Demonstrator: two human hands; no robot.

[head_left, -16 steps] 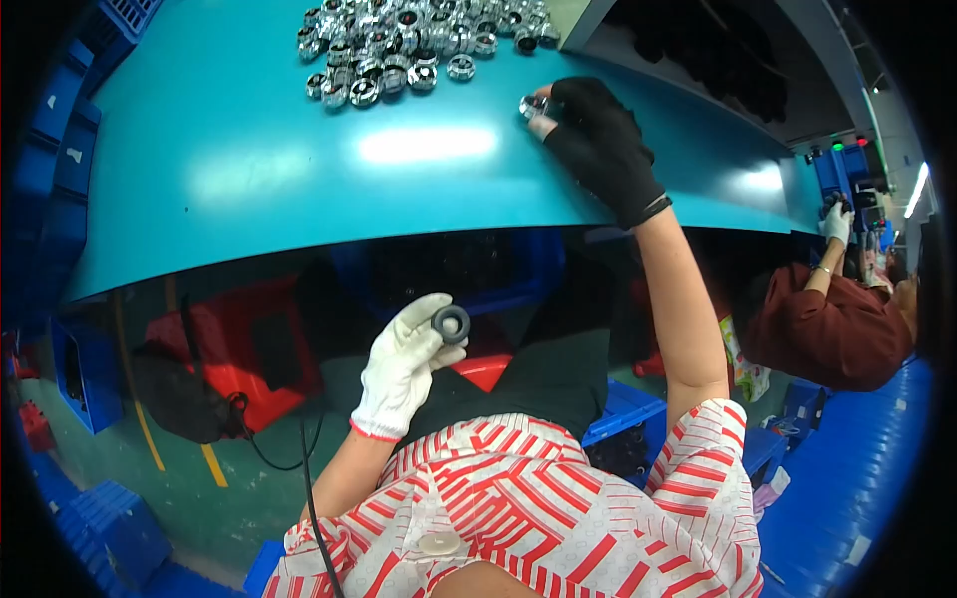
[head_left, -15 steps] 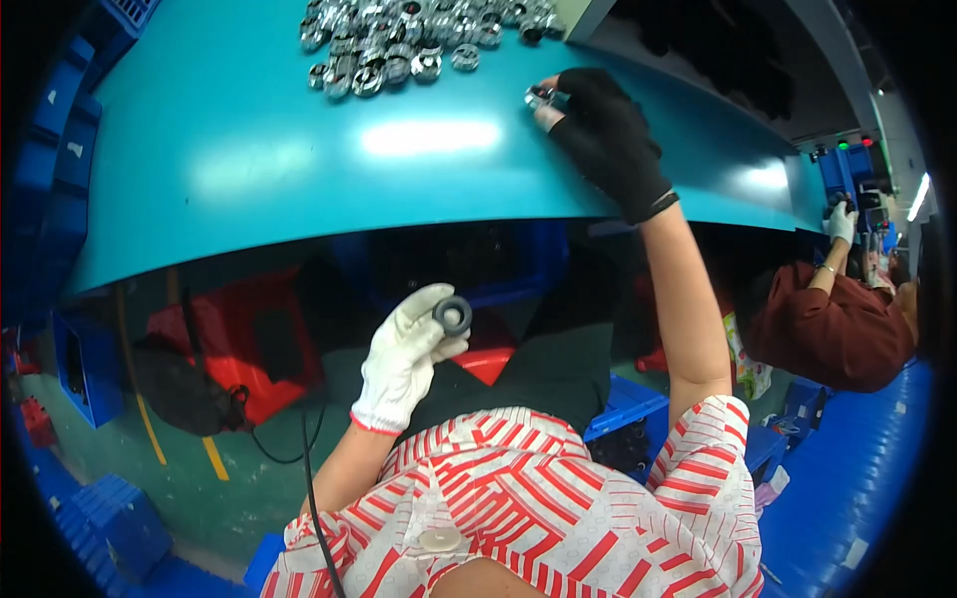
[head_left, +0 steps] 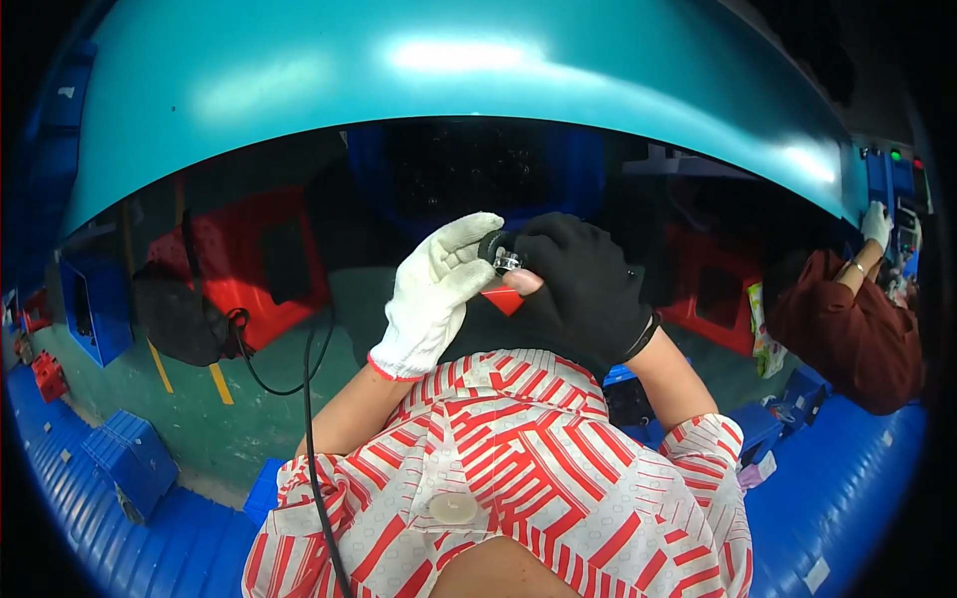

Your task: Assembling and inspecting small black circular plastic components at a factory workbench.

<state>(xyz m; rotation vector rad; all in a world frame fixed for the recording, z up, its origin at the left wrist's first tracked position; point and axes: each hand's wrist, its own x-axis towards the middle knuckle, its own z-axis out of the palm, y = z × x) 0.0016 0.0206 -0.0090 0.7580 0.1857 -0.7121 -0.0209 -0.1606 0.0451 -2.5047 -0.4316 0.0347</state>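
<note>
**Ring (head_left: 489,245) and clear piece (head_left: 506,262) side by side**

From where I stand, the striped shirt (head_left: 518,429) is nearest, a black cable (head_left: 311,439) running down its left side. Beyond it, short of the near edge of the teal surface (head_left: 299,100), two hands are together. The left hand (head_left: 431,294), white-gloved, is clamped on the dark ring; the right hand (head_left: 583,284), black-gloved with a bare thumb, pinches the piece just beside it. I can't tell whether one sits inside the other. Under the near edge stands a blue bin (head_left: 367,177). Farthest off, by the right corner, sits a co-worker (head_left: 847,324) in dark red.
</note>
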